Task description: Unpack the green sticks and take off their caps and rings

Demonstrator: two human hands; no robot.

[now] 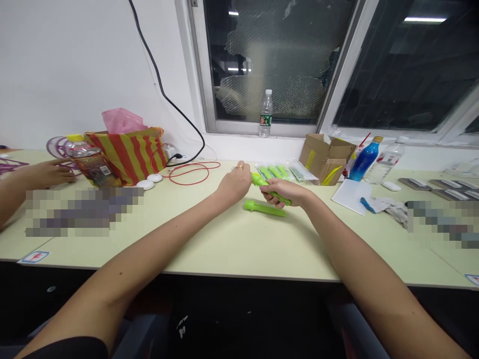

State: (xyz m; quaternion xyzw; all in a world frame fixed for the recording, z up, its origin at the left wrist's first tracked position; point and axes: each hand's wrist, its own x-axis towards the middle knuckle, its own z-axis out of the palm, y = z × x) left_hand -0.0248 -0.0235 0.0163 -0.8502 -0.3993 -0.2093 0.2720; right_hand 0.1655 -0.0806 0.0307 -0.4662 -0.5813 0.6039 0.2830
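Note:
My right hand (pixel 285 192) is closed around the handle of a bright green plastic tool (pixel 262 182), held just above the pale table (pixel 232 244). My left hand (pixel 235 182) pinches the head end of that same tool, fingers closed. A second green tool (pixel 264 208) of the same kind lies flat on the table right below my hands. Behind them, near the window sill, lie several more green tools in clear bags (pixel 279 172).
A striped red-yellow bag (pixel 129 154), a plastic bottle (pixel 92 162), white pucks (pixel 149 182) and a red cord (pixel 189 172) sit left. Another person's hand (pixel 47 174) rests far left. Right: open cardboard box (pixel 325 157), blue bottle (pixel 364 159), clear bottle (pixel 385 159), papers (pixel 350 194). A water bottle (pixel 266 114) stands on the sill.

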